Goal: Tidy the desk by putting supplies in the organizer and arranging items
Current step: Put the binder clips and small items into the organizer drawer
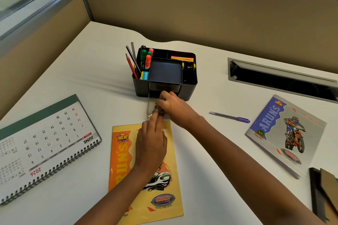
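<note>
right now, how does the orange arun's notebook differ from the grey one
Colour: the orange notebook has a yellow-orange cover; the grey notebook is silver with a purple band and a motorbike rider.
Place: the orange notebook lies just in front of the organizer; the grey notebook lies far to the right.
Cover: the left hand reaches over the orange notebook; nothing lies over the grey notebook.
Both lie closed and flat on the desk.

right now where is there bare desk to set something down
Bare desk lies between calendar and organizer, and between orange notebook and grey notebook. Crowded at the drawer, where left hand and right hand meet.
</note>
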Demonstrator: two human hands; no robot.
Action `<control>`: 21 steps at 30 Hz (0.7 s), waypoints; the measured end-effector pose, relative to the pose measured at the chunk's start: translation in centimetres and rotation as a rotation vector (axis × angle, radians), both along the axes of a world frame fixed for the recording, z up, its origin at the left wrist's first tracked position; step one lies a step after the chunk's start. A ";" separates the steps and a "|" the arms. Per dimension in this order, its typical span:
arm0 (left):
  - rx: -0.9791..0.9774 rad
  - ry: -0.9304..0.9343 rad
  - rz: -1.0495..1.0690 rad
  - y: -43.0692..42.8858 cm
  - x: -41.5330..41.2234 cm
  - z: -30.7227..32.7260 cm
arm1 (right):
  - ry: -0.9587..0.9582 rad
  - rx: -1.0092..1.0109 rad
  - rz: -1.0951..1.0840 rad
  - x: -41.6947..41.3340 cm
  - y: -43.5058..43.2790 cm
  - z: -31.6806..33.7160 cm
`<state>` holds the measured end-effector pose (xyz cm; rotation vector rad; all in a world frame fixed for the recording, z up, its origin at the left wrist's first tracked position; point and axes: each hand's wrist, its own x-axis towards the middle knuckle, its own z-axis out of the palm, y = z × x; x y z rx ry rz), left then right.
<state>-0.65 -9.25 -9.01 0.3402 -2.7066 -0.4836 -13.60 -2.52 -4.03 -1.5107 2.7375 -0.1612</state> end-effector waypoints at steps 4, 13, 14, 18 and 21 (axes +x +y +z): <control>0.007 -0.002 -0.002 0.0 -0.1 -0.1 | 0.033 -0.115 -0.034 0.7 0.7 0.2; 0.165 0.078 -0.006 -0.8 -0.3 0.6 | 0.016 -0.672 -0.486 4.4 3.3 -1.1; 0.208 0.097 0.014 -1.1 -0.4 0.8 | -0.008 -0.709 -0.547 4.8 3.6 -1.6; 0.345 0.146 0.080 -2.8 -1.0 1.2 | -0.065 -0.724 -0.613 6.3 4.5 -3.6; 0.324 0.129 0.084 -3.7 -1.5 0.9 | -0.021 -0.661 -0.549 6.5 4.3 -4.2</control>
